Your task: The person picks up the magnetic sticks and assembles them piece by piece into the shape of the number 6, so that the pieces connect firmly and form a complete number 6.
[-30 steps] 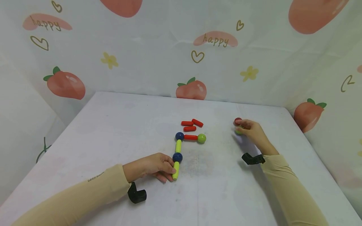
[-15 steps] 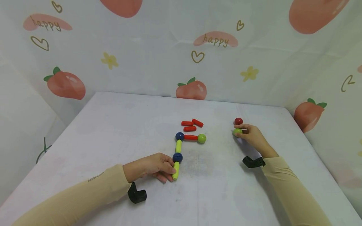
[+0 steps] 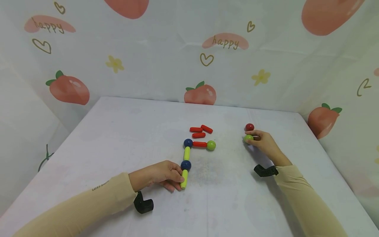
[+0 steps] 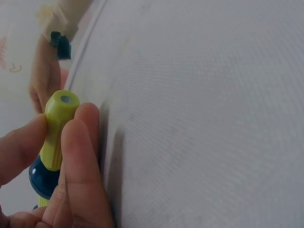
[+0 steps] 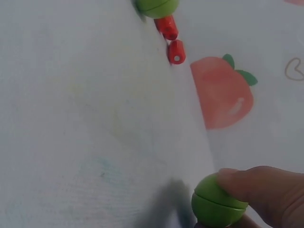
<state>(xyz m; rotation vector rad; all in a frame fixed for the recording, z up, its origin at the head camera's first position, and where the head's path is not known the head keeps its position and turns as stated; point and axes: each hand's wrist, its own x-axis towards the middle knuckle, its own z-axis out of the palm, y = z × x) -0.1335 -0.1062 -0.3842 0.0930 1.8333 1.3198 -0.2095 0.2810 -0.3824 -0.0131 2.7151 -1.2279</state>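
The right hand (image 3: 265,144) had uncovered the red ball (image 3: 249,127). Outstretched, it pinched a green ball (image 3: 247,137), the left hand (image 3: 166,174) a yellow rod (image 3: 185,176).

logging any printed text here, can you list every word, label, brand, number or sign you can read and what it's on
"happy": left pink patch on the backdrop
"happy": pink patch near the middle of the backdrop
Dark lettering on the left sleeve: too small to read surely
Yellow stick and green ball in the hands: no text visible
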